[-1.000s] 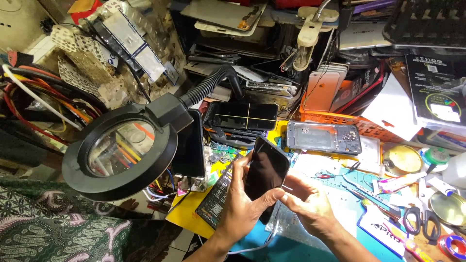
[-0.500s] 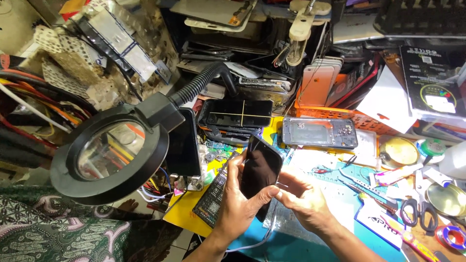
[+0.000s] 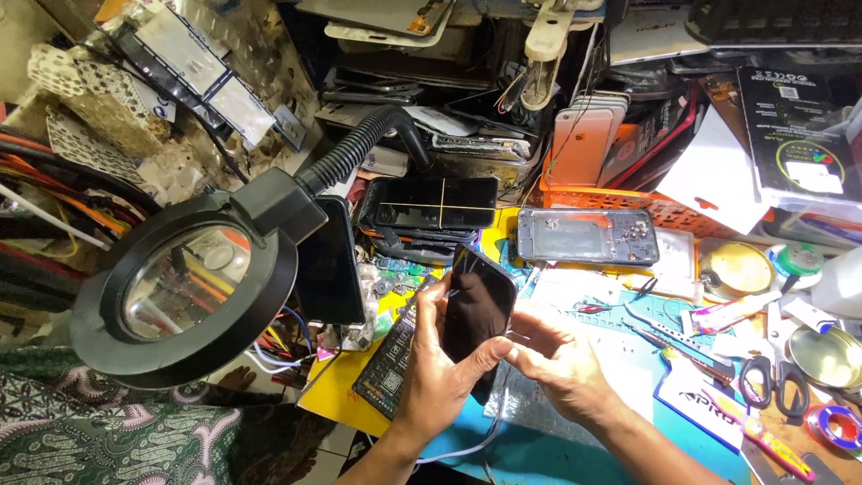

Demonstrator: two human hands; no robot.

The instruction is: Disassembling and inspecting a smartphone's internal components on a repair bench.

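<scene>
**Dark phone held upright over a crowded repair counter**

The left hand (image 3: 440, 382) has its grip closed around a black phone (image 3: 478, 310), thumb on the glass and fingers along the left edge, holding it tilted above the counter (image 3: 539, 449). The right hand (image 3: 557, 364) meets the phone's lower right edge with pinched fingertips; what they pinch, if anything, cannot be told.

A round magnifier lamp (image 3: 184, 292) on a ribbed black neck hangs just to the left, close beside the left hand and covering that part of the counter. Under the hands lie a dark printed card (image 3: 386, 377) and a white cable (image 3: 467, 446). Behind the phone sit another dark handset (image 3: 437, 203) and a bare blue phone frame (image 3: 585, 235). Tweezers (image 3: 678, 341), scissors (image 3: 772, 382) and a round tin (image 3: 826, 357) lie to the right, well apart from the hands.

Compared with a second ago, the phone stands slightly more upright, and the right hand's fingers have drawn in closer to its lower edge; the lamp sits where it was.
</scene>
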